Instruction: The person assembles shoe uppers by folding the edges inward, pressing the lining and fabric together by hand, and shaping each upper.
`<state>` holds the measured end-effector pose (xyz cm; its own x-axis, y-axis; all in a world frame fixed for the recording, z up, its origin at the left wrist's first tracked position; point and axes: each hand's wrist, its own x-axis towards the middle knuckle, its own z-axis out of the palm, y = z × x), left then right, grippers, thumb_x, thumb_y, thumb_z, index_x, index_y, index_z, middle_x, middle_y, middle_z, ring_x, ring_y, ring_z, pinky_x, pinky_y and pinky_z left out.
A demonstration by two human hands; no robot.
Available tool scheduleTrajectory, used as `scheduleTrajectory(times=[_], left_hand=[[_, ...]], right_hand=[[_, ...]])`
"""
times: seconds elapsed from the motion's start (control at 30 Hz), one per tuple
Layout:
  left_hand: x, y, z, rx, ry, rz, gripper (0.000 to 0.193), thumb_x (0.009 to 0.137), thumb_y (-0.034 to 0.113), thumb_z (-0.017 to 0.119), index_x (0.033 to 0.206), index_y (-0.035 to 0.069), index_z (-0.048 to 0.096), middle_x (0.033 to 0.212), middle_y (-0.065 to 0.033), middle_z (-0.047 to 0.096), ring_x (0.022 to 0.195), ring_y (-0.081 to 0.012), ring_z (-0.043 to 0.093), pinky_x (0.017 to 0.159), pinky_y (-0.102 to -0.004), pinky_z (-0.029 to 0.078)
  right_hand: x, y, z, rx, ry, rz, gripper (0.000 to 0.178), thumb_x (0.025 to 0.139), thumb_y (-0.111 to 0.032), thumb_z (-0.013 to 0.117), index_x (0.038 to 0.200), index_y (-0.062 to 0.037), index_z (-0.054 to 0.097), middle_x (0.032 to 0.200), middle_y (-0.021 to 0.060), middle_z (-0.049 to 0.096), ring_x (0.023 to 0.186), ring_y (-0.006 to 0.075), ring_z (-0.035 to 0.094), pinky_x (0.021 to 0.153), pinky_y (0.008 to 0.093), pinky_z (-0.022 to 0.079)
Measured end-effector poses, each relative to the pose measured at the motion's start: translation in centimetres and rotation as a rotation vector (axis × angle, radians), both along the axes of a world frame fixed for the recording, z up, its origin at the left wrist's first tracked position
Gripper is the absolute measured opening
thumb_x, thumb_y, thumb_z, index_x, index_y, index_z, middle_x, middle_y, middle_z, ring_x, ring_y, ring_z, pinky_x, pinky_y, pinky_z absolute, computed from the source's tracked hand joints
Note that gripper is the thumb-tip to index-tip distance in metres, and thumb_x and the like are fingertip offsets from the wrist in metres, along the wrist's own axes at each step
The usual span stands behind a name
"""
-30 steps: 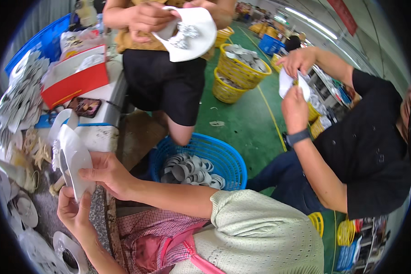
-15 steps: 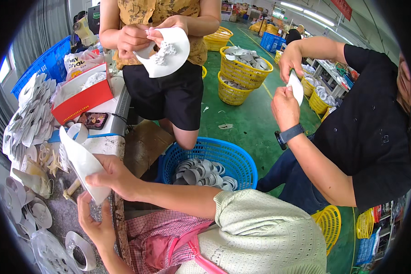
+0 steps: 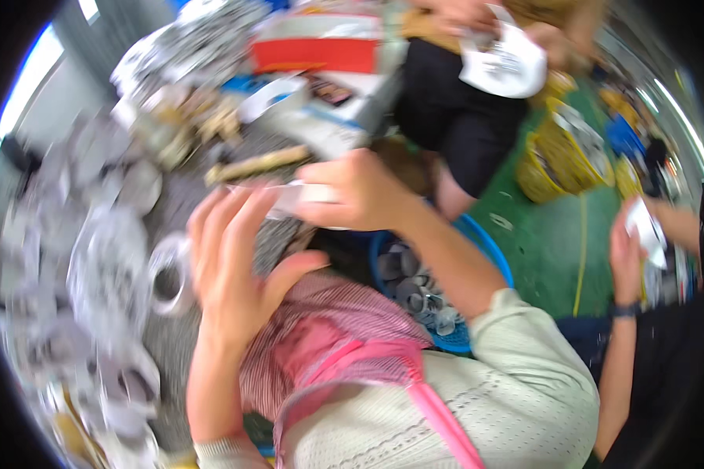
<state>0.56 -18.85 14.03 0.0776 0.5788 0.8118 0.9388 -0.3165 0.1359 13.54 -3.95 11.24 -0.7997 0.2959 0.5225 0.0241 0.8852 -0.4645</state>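
My right hand (image 3: pixel 356 191) is closed on a thin white curved piece (image 3: pixel 288 200), seen nearly edge-on and blurred by motion. Beside it, my left hand (image 3: pixel 235 270) has its fingers stretched out and the thumb apart. Its fingertips are by the piece's left end; whether they touch it I cannot tell. Just beyond both hands lies a tool with a wooden handle (image 3: pixel 258 164) on the grey worktop (image 3: pixel 172 344). A white ring-shaped piece (image 3: pixel 169 273) rests to the left of my left hand.
White pieces in clear plastic (image 3: pixel 109 270) crowd the left. A red box (image 3: pixel 317 56) stands at the back. A blue basket (image 3: pixel 497 246) of curved pieces is right of my lap. Two people hold white pieces (image 3: pixel 508 62) across and right; yellow baskets (image 3: pixel 544 168) stand behind.
The view has swung left, so the scene sits farther right. The white piece has gone from upright and broad-faced to nearly edge-on in my right hand. My left hand has risen beside it.
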Motion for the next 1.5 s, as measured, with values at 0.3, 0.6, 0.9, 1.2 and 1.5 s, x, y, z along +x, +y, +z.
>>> scheduleTrajectory(times=[0.3,0.6,0.9,1.2,1.5], left_hand=[[-2.7,-2.8,-1.1,-0.752,-0.589,-0.249,0.027,0.072,0.026,0.071,0.071,0.001,0.063,0.054,-0.0092,0.056,0.047,-0.0145,0.055,0.047,-0.0276,0.043],[-2.7,-5.1,-3.4,-0.666,-1.221,-0.467,0.021,0.078,0.019,0.067,0.077,-0.001,0.065,0.062,-0.0011,0.06,0.056,-0.0039,0.052,0.048,-0.02,0.041],[-5.8,-3.7,-5.0,-0.745,-1.028,-0.264,0.032,0.07,0.03,0.073,0.072,0.0,0.061,0.058,-0.0019,0.057,0.057,-0.0059,0.053,0.051,-0.0235,0.042],[-5.1,-2.1,-2.7,-0.812,-0.982,-0.21,0.034,0.075,0.026,0.07,0.059,0.003,0.05,0.051,0.003,0.039,0.05,-0.0029,0.034,0.043,-0.0241,0.027],[-3.6,-3.3,-4.1,-0.57,-1.474,-0.556,0.022,0.083,0.022,0.062,0.074,0.003,0.055,0.066,0.0011,0.056,0.057,-0.0028,0.047,0.049,-0.0176,0.035]], right_hand=[[-1.1,-1.6,1.7,-0.519,0.009,0.389,0.035,0.084,-0.022,0.059,0.057,-0.0015,0.048,0.048,-0.0002,0.036,0.049,0.0032,0.031,0.042,0.0246,0.028],[-2.9,-3.4,0.9,-0.92,0.146,0.434,0.037,0.087,-0.025,0.057,0.058,-0.0023,0.051,0.053,-0.0077,0.04,0.052,0.0004,0.033,0.043,0.0224,0.027],[-5.3,-1.7,-3.8,-0.986,0.056,0.312,0.035,0.088,-0.024,0.055,0.061,-0.0006,0.056,0.055,-0.0077,0.047,0.052,0.0002,0.037,0.042,0.0238,0.03],[-5.7,-1.8,0.1,-0.512,0.014,0.385,0.036,0.082,-0.027,0.062,0.06,-0.0001,0.054,0.046,0.0047,0.037,0.046,0.007,0.03,0.041,0.0262,0.029],[-6.6,-2.4,-2.3,-1.061,0.175,0.508,0.041,0.086,-0.029,0.057,0.057,-0.0012,0.051,0.052,-0.0027,0.043,0.048,0.0037,0.036,0.042,0.0219,0.026]])
